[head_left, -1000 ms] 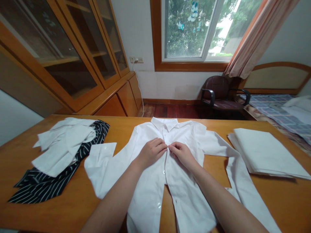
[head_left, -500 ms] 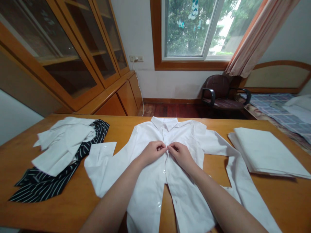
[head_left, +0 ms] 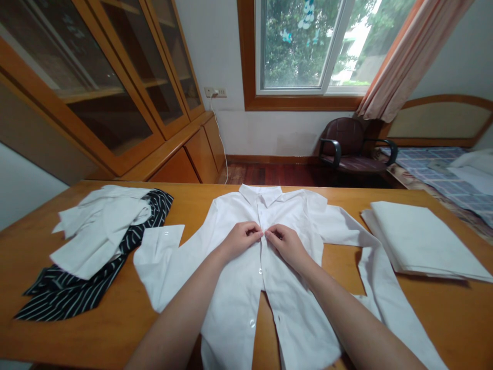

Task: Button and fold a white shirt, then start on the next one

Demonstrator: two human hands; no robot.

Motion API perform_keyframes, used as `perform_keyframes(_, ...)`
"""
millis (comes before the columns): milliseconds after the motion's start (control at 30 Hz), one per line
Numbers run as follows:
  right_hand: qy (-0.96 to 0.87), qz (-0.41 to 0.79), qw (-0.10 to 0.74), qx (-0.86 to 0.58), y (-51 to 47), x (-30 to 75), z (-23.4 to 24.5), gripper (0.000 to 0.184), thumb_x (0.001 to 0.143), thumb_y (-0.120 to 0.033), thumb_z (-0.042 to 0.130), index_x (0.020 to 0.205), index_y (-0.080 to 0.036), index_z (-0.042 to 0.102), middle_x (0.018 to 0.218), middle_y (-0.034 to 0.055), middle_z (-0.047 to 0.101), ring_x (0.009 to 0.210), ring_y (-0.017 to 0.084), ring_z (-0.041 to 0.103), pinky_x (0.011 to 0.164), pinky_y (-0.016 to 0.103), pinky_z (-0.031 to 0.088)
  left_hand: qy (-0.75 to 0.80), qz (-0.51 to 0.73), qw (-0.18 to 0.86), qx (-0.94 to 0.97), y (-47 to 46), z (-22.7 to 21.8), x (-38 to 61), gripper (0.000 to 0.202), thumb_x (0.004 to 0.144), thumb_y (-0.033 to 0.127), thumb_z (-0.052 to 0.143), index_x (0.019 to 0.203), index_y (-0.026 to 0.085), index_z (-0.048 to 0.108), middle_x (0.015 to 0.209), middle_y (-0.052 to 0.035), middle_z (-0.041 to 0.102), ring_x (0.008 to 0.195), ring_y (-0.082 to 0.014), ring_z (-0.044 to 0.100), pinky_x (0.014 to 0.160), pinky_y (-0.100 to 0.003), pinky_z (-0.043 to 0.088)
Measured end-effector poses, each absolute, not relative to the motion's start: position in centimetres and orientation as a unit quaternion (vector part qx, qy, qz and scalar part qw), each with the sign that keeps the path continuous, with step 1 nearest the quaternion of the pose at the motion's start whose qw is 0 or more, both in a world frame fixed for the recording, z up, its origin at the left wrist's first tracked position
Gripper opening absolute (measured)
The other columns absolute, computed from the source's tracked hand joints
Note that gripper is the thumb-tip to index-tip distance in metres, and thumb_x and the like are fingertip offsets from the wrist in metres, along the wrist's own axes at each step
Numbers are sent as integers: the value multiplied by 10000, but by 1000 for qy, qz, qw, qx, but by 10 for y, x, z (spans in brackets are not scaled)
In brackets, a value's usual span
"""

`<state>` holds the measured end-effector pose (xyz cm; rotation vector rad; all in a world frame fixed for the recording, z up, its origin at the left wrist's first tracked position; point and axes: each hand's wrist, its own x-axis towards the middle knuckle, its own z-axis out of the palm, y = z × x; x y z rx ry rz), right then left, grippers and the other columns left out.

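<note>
A white long-sleeved shirt (head_left: 231,288) lies spread on the table with its collar at the far side. Its front is closed near the top, while the lower part hangs apart and wood shows between the two edges. My left hand (head_left: 242,240) pinches the front edge at mid-chest. Opposite it, my right hand (head_left: 285,243) pinches the same placket, the fingertips of both hands almost meeting. Whatever button is between the fingers is hidden. Below the hands, small buttons show on the left front edge. One sleeve is bent out to each side.
On the left of the wooden table (head_left: 127,336), crumpled white cloth (head_left: 102,221) lies over black-and-white striped fabric (head_left: 65,295). A folded white cloth (head_left: 427,241) rests at the right. Beyond stand a glass-door cabinet (head_left: 169,131), a chair (head_left: 346,144) and a bed (head_left: 442,169).
My left fingertips have drawn slightly left, leaving a small gap to the right ones. My right hand stays almost still, and the shirt keeps its place.
</note>
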<state>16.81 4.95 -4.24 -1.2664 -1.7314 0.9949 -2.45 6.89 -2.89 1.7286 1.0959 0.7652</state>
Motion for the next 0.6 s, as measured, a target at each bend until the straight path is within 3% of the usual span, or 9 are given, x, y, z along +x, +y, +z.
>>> perform_keyframes(600, -656, 421, 383, -496, 49, 169, -40, 212, 897, -353, 584, 812, -185, 681, 714, 8, 657, 663, 156, 557, 638, 260, 425, 463, 314, 457, 692, 70, -31, -25, 235, 827, 378, 635, 754, 156, 657, 652, 11, 585, 608, -125, 493, 577, -238, 374)
